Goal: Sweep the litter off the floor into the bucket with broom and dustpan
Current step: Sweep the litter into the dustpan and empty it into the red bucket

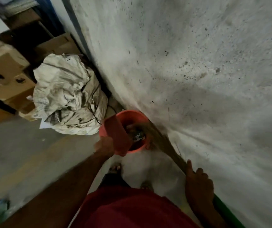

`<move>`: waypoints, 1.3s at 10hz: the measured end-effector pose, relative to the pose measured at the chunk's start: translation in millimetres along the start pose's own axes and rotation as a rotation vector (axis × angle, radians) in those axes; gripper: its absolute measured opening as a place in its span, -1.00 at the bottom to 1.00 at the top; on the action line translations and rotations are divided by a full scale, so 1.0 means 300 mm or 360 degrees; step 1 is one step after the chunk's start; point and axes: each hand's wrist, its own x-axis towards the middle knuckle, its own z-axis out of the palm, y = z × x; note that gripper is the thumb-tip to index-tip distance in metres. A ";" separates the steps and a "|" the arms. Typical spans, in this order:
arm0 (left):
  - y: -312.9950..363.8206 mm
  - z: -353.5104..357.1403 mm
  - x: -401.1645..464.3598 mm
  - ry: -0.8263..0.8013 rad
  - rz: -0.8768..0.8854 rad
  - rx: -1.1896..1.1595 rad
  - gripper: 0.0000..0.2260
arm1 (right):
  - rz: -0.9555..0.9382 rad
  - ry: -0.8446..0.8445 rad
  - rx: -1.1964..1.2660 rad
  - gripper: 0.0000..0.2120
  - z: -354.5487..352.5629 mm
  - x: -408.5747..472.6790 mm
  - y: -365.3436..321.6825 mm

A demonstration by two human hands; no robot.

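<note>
My left grip (105,148) holds the dustpan (115,134) tipped over the bucket (141,118) so litter (137,136) drops in, while my right grip (197,183) holds the broom (163,142) brushing it clear.

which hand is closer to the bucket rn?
Left. The left hand holds the dustpan tipped over the bucket, right at its rim. The right hand grips the broom handle farther back, clear of the bucket.
</note>
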 end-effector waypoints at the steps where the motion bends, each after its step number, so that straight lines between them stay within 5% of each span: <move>1: -0.438 0.301 0.252 -0.0043 -0.0226 0.0330 -0.60 | 0.0055 -0.0044 0.0112 -0.31 0.026 0.000 0.065; 2: -0.437 0.317 0.093 -0.0188 -0.0516 0.0412 -0.69 | 0.0030 -0.0116 0.0275 -0.39 0.036 -0.006 0.125; 4: -0.407 0.281 -0.126 -0.0254 -0.0380 0.0242 -0.51 | -0.0276 -0.0226 0.0656 -0.48 0.033 -0.040 0.166; 6: -0.433 0.242 -0.378 0.0086 -0.0502 0.0060 -0.71 | -0.0535 -0.0277 0.0694 -0.47 -0.030 -0.068 0.027; 8: -0.571 0.221 -0.606 0.0252 -0.0842 -0.0033 -0.65 | -0.0823 -0.0273 0.0794 -0.75 -0.088 -0.169 -0.145; 10: -0.910 0.326 -0.870 0.0501 -0.1265 -0.0413 -0.46 | -0.1256 -0.0239 0.0539 -0.73 -0.111 -0.307 -0.319; 12: -1.155 0.480 -1.243 0.0699 -0.1595 -0.0758 -0.51 | -0.1502 -0.0408 0.0300 -0.60 -0.048 -0.493 -0.523; 13: -1.225 0.535 -1.437 0.0773 -0.1728 -0.0903 -0.57 | -0.1643 -0.0278 0.0141 -0.42 -0.001 -0.598 -0.593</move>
